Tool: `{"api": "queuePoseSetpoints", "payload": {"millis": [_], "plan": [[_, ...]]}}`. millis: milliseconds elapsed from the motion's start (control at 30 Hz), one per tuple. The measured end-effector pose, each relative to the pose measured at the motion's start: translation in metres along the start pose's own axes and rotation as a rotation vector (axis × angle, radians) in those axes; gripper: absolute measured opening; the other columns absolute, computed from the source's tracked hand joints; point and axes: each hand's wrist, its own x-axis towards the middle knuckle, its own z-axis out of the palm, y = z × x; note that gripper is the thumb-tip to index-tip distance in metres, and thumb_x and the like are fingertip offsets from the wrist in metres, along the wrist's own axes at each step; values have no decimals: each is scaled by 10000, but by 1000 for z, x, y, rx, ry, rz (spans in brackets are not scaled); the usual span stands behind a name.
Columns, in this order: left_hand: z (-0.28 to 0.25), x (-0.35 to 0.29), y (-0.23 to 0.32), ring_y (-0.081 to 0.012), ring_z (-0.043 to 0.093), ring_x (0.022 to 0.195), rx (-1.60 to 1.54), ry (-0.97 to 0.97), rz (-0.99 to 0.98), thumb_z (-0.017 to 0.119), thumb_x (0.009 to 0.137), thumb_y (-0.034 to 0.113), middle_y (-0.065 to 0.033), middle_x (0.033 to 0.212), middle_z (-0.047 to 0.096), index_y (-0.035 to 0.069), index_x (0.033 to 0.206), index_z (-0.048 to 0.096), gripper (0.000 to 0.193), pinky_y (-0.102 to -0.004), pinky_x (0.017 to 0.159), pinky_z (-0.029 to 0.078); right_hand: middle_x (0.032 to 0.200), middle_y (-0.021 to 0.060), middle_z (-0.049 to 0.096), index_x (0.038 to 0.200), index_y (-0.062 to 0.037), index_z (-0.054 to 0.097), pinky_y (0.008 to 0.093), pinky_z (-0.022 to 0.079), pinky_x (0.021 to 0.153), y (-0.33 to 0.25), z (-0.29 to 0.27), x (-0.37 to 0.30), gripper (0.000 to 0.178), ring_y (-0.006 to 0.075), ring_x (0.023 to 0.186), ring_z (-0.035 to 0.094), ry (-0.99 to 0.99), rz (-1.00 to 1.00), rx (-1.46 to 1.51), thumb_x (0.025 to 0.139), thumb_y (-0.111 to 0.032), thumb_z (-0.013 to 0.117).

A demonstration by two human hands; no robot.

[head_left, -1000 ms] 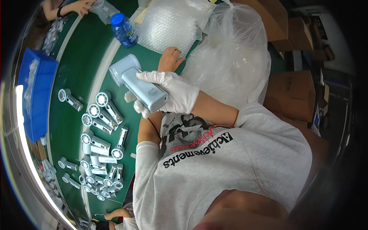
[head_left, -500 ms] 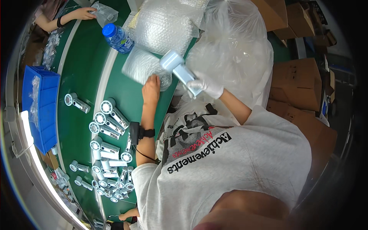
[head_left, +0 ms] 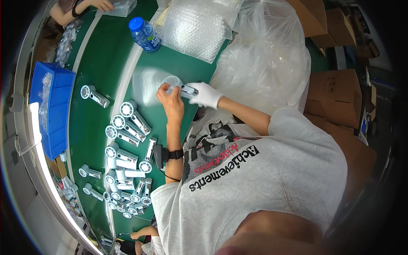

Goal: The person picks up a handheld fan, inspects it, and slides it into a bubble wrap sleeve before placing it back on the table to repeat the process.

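My right hand (head_left: 207, 95), in a white glove, is closed around the handle end of a light blue handheld fan (head_left: 188, 90). The fan's round head points left, toward my bare left hand (head_left: 171, 101). The fingers of that hand are pinched on a clear bubble-wrap bag (head_left: 146, 87), which is smeared by motion. Fan head and bag edge overlap at my left fingers; I cannot tell how far the head is inside. Several similar fans (head_left: 127, 127) lie on the green table to the left of my left forearm.
A clear jar with a blue lid (head_left: 144, 35) stands beyond my hands, near a stack of bubble wrap (head_left: 193, 34). A large plastic sack (head_left: 263, 59) and cardboard boxes (head_left: 333, 97) are to the right. A blue bin (head_left: 55, 110) stands far left. A co-worker's hand (head_left: 102, 5) is at the top left.
My right hand has brought the fan down and left to the bag at my left hand. The bag has swung left and lower. The fan now lies nearly level, its head at my left fingers.
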Motion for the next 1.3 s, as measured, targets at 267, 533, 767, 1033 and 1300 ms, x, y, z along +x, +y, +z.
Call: {"api": "queuePoseSetpoints", "payload": {"millis": [267, 533, 767, 1033, 1300], "plan": [[-36, -11, 26, -274, 394, 843, -31, 443, -238, 534, 740, -17, -155, 959, 414, 8, 765, 543, 36, -347, 710, 346, 794, 74, 520, 924, -2, 509, 252, 423, 494, -41, 52, 97, 213, 142, 619, 504, -141, -473, 485, 762, -136, 546], [-67, -45, 55, -270, 468, 776, -88, 451, -340, 518, 762, -16, -121, 817, 502, 5, 806, 531, 51, -336, 701, 368, 872, 183, 572, 944, 6, 501, 351, 459, 635, -131, 103, 203, 306, 252, 758, 578, 319, -727, -535, 734, -199, 589], [-79, -57, 90, -212, 522, 744, -349, 481, -560, 487, 824, 24, -89, 803, 546, -3, 864, 539, 71, -292, 688, 410, 880, 227, 557, 950, 6, 466, 399, 443, 707, -127, 136, 231, 400, 354, 832, 558, 459, -520, -798, 658, -214, 627], [-105, -55, 56, -179, 535, 667, -1322, 950, -838, 380, 889, 370, -88, 753, 544, 11, 951, 525, 392, -253, 639, 438, 924, 203, 570, 1077, -19, 456, 380, 437, 749, -84, 125, 5, 420, 362, 840, 553, -125, -518, -636, 698, -157, 573], [-87, -79, 66, -203, 460, 419, -1457, 419, -860, 210, 826, 617, -117, 559, 463, 8, 893, 456, 660, -294, 368, 386, 847, 114, 607, 958, -31, 595, 267, 446, 758, -87, 128, -30, 311, 161, 778, 583, -129, -800, -537, 695, -184, 658]]}}
